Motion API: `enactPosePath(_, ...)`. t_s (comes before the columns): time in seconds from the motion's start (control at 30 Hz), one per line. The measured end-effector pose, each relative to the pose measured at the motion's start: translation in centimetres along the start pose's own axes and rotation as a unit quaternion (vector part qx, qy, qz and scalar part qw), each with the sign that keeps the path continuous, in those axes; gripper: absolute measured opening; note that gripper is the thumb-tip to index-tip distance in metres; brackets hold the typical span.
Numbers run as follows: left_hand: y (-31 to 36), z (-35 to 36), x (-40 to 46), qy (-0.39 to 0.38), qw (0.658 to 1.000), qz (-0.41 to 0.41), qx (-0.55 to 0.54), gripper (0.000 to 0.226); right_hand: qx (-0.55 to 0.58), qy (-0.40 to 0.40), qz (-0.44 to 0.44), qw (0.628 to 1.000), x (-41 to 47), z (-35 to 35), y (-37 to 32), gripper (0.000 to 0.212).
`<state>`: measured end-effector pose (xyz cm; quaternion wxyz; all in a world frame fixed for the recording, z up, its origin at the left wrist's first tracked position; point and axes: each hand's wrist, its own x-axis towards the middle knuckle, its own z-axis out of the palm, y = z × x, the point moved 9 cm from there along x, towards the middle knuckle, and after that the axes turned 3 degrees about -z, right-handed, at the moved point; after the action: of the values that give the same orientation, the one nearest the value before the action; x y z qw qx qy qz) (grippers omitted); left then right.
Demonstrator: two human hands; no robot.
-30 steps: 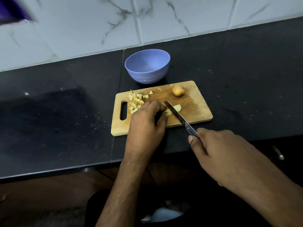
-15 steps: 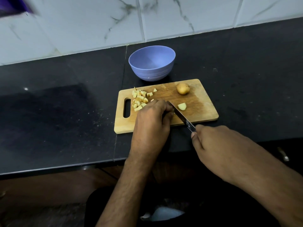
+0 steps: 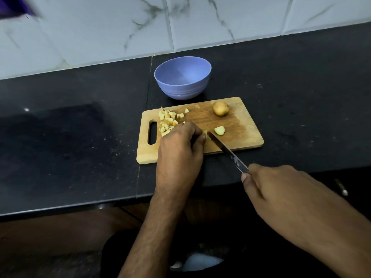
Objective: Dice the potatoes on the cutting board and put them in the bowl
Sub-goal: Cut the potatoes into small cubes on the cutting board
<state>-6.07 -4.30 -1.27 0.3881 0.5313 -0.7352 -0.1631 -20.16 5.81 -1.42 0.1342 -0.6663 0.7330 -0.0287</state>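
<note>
A wooden cutting board [image 3: 243,135] lies on the black counter. Several potato cubes [image 3: 168,121] are heaped near its handle slot. A whole small potato [image 3: 220,108] sits at the board's far edge, and a cut chunk [image 3: 219,130] lies near the middle. My left hand [image 3: 180,149] pinches a small potato piece [image 3: 205,132], mostly hidden under my fingertips. My right hand [image 3: 281,189] grips the handle of a knife [image 3: 224,149], whose blade tip rests right beside that piece. The blue bowl [image 3: 182,77] behind the board is empty.
The black counter [image 3: 70,147] runs left and right, with its front edge just below my wrists. White marble-look tiles [image 3: 120,31] form the wall behind the bowl. A small metal object [image 3: 341,187] shows at the right, below the counter edge.
The knife has drawn back toward me and its tip now sits against my left fingertips. The cut chunk has separated and lies to the right of the blade. The view has shifted slightly.
</note>
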Motion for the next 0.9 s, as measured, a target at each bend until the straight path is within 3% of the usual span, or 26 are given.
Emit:
enactPosePath(0.23, 0.2, -0.2, -0.4, 0.012, 0.999, 0.011, 0.035, 0.006, 0.046, 0.054, -0.038, 0.997, 0.4, -0.4, -1.7, 0.029)
enactPosePath(0.43, 0.2, -0.2, -0.3, 0.019, 0.999, 0.017, 0.026, 0.01, 0.032, 0.047, -0.03, 0.998, 1.1, 0.4, -2.0, 0.03)
enactPosePath(0.57, 0.0, -0.2, -0.4, 0.023, 0.999, 0.018, 0.023, 0.01, -0.021, 0.097, -0.019, 0.995, 3.0, 1.6, -1.5, 0.032)
enactPosePath(0.9, -0.3, -0.6, -0.5, 0.033, 0.999, -0.021, 0.001, 0.009, -0.003, 0.033, -0.002, 0.999, 0.8, 1.6, -1.8, 0.036)
